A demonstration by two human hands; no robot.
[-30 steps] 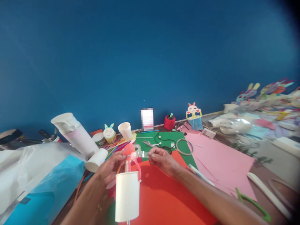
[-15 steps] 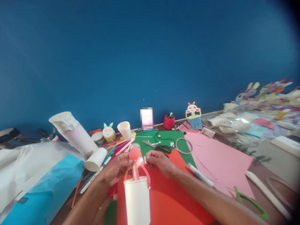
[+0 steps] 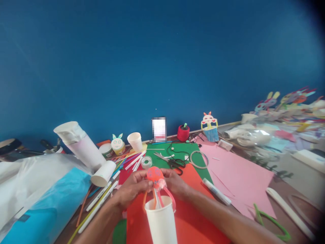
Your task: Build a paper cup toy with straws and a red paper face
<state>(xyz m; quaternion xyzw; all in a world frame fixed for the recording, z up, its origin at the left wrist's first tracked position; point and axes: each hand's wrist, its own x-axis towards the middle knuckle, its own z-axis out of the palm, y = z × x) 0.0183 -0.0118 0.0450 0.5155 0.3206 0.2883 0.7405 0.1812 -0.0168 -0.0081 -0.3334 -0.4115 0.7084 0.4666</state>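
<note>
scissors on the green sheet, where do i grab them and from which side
Probably best by the black handles, coming from the near right with the right hand. The scissors lie with their loops toward that side and their blades pointing away to the left, so the tips stay clear of the fingers.

Low passage over the pink sheet [image 3: 243,179], clutter on the left.
A hand could pass between the capped tube [image 3: 216,191] and green-handled tool [image 3: 273,225]; scissors [image 3: 170,162], tape roll [image 3: 146,162] and gray ring [image 3: 199,159] obstruct the green sheet [image 3: 185,147], the tipped cup [image 3: 103,173] the left.
</note>
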